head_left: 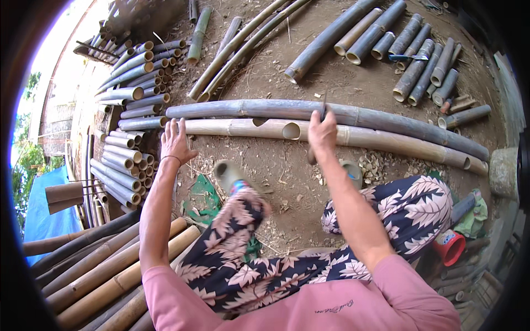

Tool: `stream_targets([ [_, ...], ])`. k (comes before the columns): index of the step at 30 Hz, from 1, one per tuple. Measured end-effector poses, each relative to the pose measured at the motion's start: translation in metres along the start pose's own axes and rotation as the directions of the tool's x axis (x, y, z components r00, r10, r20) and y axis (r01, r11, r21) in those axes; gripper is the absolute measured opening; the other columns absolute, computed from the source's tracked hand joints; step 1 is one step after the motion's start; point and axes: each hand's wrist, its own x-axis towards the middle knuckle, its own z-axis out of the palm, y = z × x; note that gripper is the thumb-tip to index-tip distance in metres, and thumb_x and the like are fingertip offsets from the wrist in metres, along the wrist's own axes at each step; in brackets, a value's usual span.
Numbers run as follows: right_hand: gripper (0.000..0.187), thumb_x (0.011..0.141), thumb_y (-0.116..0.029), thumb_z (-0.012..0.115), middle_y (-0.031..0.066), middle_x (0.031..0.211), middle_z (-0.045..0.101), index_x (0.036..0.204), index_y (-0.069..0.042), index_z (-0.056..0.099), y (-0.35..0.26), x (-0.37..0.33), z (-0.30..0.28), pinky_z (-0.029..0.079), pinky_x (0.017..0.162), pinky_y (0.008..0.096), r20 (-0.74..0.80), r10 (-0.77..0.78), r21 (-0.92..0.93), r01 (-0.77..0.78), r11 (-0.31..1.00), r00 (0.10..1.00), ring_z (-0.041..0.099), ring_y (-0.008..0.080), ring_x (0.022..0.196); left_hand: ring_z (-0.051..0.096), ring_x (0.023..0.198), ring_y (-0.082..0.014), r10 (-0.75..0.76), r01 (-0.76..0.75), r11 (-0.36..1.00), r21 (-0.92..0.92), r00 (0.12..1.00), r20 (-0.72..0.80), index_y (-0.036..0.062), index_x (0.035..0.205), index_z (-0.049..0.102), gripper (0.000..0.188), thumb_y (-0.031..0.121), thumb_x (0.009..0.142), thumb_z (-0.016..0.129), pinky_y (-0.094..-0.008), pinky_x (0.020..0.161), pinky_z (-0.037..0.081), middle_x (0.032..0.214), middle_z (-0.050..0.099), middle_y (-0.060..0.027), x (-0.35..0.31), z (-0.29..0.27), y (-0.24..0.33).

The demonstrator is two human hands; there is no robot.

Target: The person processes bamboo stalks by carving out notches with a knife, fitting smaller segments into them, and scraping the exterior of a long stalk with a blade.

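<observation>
Two long bamboo poles lie side by side across the ground in front of me. The nearer pale bamboo pole [221,127] has several cut holes, one just left of my right hand. Behind it runs the grey bamboo pole [381,118]. My left hand [176,144] is open, fingers apart, at the left end of the pale pole. Closed over the middle of that pole, my right hand [322,132] grips a knife [324,101]. Its thin dark blade points away from me, and a brown end shows below the hand.
Stacked bamboo tubes [132,138] stand at left, with longer poles [116,265] below them. Cut bamboo pieces [408,66] and a blue-handled tool [407,57] lie far right. Wood chips [381,165] litter the ground. A red container [451,248] sits by my right knee.
</observation>
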Motion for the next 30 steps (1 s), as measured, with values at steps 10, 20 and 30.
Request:
stream_targets([
  [10,0.027,0.090,-0.014,0.063,0.0189,0.079,0.065,0.110,0.004,0.059,0.073,-0.096,0.131,0.050,0.061,0.0430,0.283,-0.068,0.149,0.026,0.989,0.957,0.066,0.0328,0.067,0.009,0.152,-0.0376,0.398,-0.394,0.914,-0.095,0.917,0.028,0.0135,0.158,0.007,0.148,0.057,0.046,0.093,-0.0585,0.121,0.014,0.163,0.011,-0.0200,0.135,0.112,0.073],
  [20,0.019,0.094,-0.015,0.061,0.0176,0.077,0.061,0.100,0.003,0.059,0.063,-0.087,0.174,0.049,0.059,0.0409,0.030,-0.054,0.052,0.052,0.997,0.998,0.063,0.0332,0.065,0.014,0.148,-0.0447,0.747,-0.777,0.587,-0.225,0.628,-0.219,0.0006,0.154,0.018,0.145,0.071,0.046,0.083,-0.0619,0.119,0.011,0.157,0.018,-0.0277,0.191,0.157,0.060],
  [30,0.015,0.093,-0.011,0.061,0.0188,0.078,0.060,0.087,0.002,0.058,0.078,-0.081,0.204,0.049,0.061,0.0442,-0.087,-0.087,-0.064,0.081,0.995,0.992,0.061,0.0384,0.068,0.021,0.144,-0.0460,0.750,-0.818,0.504,-0.277,0.573,-0.329,0.0017,0.152,0.022,0.138,0.064,0.047,0.085,-0.0588,0.119,0.012,0.153,0.023,-0.0293,0.204,0.172,0.055],
])
